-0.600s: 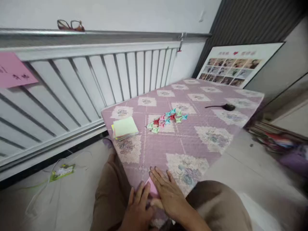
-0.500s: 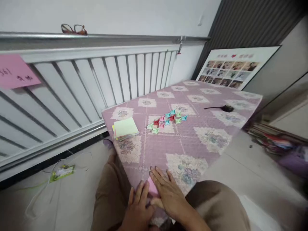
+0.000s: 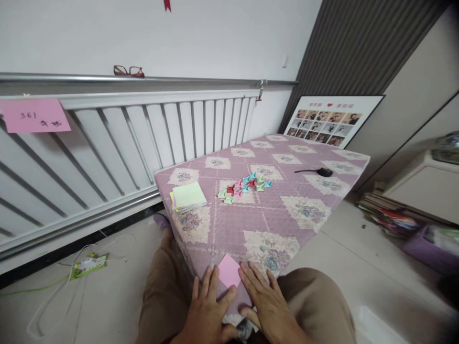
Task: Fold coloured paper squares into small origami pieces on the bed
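A small pink square of paper [image 3: 229,269] lies cornerwise on the tablecloth close to me. My left hand [image 3: 209,306] rests flat at its left edge, fingers spread, with the thumb touching its lower corner. At the right corner of the paper, my right hand [image 3: 266,300] lies open, its fingertips on or just beside the edge. Farther up the table sits a cluster of small folded paper pieces [image 3: 237,188] in green, red, pink and blue. To their left is a stack of sticky notes [image 3: 190,196] with a pale green sheet on top.
A dark long-handled item [image 3: 324,172] lies on the table's right side. The table [image 3: 251,215] stands against a white radiator [image 3: 143,138], with glasses [image 3: 129,71] on the pipe above. On the floor are a power strip [image 3: 89,265] with cables and a purple bin [image 3: 426,251].
My right hand has slid off the pink paper to its right side, uncovering the square. My left hand stays at the left edge. The camera view has tilted up somewhat.
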Tool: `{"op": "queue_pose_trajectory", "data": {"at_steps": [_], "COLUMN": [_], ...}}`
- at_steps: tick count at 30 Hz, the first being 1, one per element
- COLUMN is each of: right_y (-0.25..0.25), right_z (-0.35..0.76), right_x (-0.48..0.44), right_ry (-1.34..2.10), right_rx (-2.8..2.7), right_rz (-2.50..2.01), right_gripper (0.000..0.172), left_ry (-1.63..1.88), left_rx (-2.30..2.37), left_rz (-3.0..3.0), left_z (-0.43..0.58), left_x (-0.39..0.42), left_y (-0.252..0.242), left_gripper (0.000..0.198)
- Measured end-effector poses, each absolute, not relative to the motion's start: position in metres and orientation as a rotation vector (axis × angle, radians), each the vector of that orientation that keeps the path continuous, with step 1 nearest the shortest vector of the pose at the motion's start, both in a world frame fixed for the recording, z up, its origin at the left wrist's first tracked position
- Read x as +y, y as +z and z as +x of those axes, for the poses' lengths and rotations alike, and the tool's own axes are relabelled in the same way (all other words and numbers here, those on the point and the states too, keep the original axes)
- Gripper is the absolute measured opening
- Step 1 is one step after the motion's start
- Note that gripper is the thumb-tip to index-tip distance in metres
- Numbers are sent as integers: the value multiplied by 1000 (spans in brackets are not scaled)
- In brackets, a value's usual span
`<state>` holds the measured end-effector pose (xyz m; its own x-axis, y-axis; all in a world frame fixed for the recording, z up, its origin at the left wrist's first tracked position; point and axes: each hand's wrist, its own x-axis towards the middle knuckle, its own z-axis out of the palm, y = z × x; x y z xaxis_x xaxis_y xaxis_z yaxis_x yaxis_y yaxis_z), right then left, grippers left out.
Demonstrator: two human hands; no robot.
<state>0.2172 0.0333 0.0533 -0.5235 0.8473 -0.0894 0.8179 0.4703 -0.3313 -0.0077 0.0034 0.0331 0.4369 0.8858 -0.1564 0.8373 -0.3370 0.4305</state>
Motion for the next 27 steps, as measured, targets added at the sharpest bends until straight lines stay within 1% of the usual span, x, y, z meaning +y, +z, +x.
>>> {"op": "queue_pose_trajectory", "data": {"at_steps": [3, 5, 9, 11, 13, 17, 24, 27], "right_y": [56, 58, 65, 71, 76, 76, 58, 57], "right_z": [220, 221, 217, 209, 196, 166, 163, 170], "right_x": [24, 21, 27, 35, 45, 61, 83, 91], "right_ry": [514, 522, 441, 399, 388, 385, 334, 309], "right_rx": [-2570, -2513, -2314, -2247, -2242, -2288, -2305, -2328], "right_rz": [-1549, -1612, -1754, -1730, -1629, -1520, -1680, -1670], "right_gripper": [70, 65, 43, 37, 37, 44, 57, 54], "left_ry": [148, 167, 177, 162, 150, 177, 190, 164], "left_rx": [1450, 1452, 1459, 1451, 1441, 1428, 1397, 1409], "left_rz": [2204, 2195, 2184, 2183, 2182, 2191, 2282, 2302], "left_z": [-6, -5, -5, -5, -6, -6, -10, -11], "left_x": [4, 4, 3, 3, 4, 5, 6, 6], "left_y": [33, 33, 32, 31, 30, 27, 23, 18], "left_gripper": [85, 84, 83, 82, 83, 85, 80, 73]}}
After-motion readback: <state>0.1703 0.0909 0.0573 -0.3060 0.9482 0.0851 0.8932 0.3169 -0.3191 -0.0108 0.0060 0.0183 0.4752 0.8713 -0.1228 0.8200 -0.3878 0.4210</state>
